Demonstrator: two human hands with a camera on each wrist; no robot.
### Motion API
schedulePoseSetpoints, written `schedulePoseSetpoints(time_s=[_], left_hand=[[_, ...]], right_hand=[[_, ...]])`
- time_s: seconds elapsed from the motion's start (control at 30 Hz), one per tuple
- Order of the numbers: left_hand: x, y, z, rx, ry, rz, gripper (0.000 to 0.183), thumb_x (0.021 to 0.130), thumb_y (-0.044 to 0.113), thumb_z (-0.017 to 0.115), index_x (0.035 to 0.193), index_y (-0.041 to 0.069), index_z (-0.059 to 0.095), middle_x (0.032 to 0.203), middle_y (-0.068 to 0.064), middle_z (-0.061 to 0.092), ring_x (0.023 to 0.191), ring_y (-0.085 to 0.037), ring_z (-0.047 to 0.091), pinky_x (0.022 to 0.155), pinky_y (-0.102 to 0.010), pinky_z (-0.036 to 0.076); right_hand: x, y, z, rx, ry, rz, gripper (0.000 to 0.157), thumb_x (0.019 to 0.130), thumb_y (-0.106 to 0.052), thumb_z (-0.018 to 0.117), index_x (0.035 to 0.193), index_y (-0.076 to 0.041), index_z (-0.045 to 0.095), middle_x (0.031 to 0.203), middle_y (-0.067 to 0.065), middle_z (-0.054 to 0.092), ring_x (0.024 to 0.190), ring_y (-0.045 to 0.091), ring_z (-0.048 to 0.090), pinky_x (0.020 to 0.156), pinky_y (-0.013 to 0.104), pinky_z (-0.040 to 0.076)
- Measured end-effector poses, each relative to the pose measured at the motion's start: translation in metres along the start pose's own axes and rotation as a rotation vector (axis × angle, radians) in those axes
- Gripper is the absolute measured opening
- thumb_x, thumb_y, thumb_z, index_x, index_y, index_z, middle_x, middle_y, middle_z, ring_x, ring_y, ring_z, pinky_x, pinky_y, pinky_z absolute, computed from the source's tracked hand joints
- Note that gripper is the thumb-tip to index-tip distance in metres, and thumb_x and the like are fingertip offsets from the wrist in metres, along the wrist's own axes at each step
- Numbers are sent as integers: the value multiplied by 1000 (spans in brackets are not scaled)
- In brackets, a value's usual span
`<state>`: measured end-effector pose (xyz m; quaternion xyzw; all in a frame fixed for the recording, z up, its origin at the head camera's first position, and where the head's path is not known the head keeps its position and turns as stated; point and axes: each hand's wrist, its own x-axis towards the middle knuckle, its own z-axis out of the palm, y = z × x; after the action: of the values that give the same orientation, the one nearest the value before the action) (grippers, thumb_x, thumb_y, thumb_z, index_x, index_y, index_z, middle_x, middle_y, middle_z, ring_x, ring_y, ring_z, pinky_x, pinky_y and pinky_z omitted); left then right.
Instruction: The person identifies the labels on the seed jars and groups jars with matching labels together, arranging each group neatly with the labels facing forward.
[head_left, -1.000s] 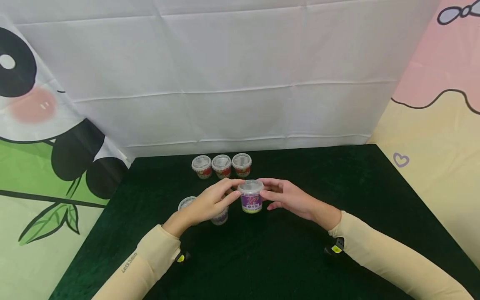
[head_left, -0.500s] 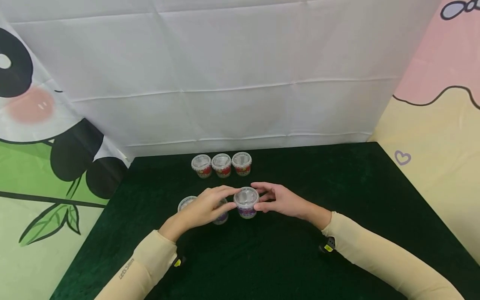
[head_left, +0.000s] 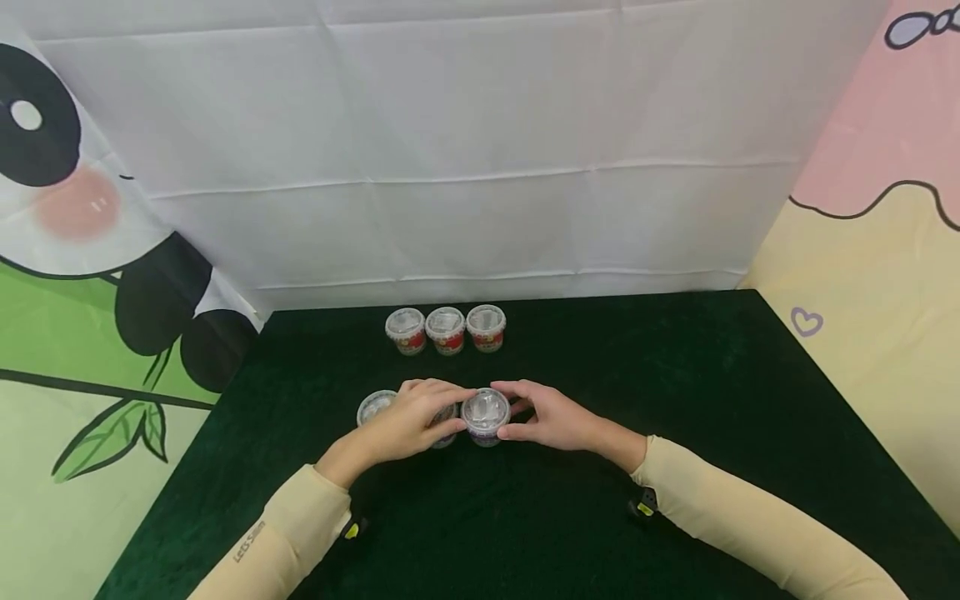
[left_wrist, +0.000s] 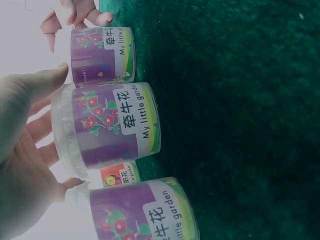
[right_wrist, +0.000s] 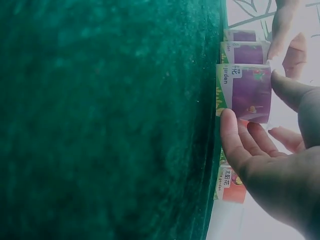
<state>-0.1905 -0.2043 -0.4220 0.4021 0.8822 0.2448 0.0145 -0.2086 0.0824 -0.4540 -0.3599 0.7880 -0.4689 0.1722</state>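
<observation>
A clear-lidded plastic planting cup [head_left: 486,410] with a purple label stands upright between both hands. My right hand [head_left: 553,417] holds it from the right, thumb in front and index finger behind the lid. From the left, my left hand [head_left: 412,422] has its thumb and index finger at the same lid. Under and beside the left hand are two more purple cups, the middle one [left_wrist: 107,122] and the left one [head_left: 377,405]. In the head view the left hand partly hides both. The labels read "My little garden" in the left wrist view.
Behind, three red-labelled lidded cups [head_left: 446,330] form a row near the back of the dark green cloth-covered table [head_left: 637,358]. A white cloth [head_left: 465,167] hangs beyond it, with printed cloths at both sides.
Both hands have brought the purple cup toward me and slightly left. Its label faced the head camera earlier; now mostly its lid shows, in line with the two other purple cups.
</observation>
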Motion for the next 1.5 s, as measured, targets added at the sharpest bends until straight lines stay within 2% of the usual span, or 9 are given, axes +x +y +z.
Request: schedulePoseSetpoints(time_s=[0.23,0.43,0.63,0.77,1.17,1.37,1.5], left_hand=[[0,-1,0,-9,-3,16,44,99,23,68,139,7,60,132,-7,64,124,-27,55,101,-55,42],[8,4,-4,19,-26,39,40,99,19,68,134,2,62,127,-11,66,118,-28,60,98,-51,49],[12,11,-1,35,-65,0,40,100,20,67,136,2,62,130,-10,65,121,-28,58,100,-50,49],[13,14,0,45,-68,8,41,100,20,67,136,2,61,130,-10,65,122,-28,58,100,-50,49],[7,6,4,5,-34,16,41,100,20,68,136,3,62,129,-8,66,121,-27,58,99,-49,50],[2,1,4,-13,-26,5,41,100,22,67,137,4,62,130,-7,66,122,-26,58,101,-50,49],[-2,-1,5,-37,-19,6,43,100,23,67,139,6,62,130,-6,65,123,-26,58,102,-50,48]], right_hand=[[3,-4,2,-81,-1,-22,65,101,-28,66,154,-5,38,144,11,51,118,23,60,89,27,55],[2,-13,-3,-167,14,-5,61,101,-28,67,151,-2,43,141,11,54,112,22,63,90,27,54],[-4,-18,-4,-201,1,17,61,101,-28,66,150,0,43,139,13,56,111,24,63,87,28,55],[-6,-20,-3,-218,14,26,60,100,-26,67,149,0,45,137,13,57,110,25,64,87,28,55],[-4,-22,1,-235,13,32,60,101,-26,67,149,1,44,138,12,57,111,24,64,88,28,55],[-1,-22,5,-247,14,8,61,101,-27,66,149,3,43,140,14,56,112,25,64,90,38,56],[-2,-22,7,-263,20,0,61,102,-29,65,149,2,44,141,14,56,113,25,64,90,39,56]])
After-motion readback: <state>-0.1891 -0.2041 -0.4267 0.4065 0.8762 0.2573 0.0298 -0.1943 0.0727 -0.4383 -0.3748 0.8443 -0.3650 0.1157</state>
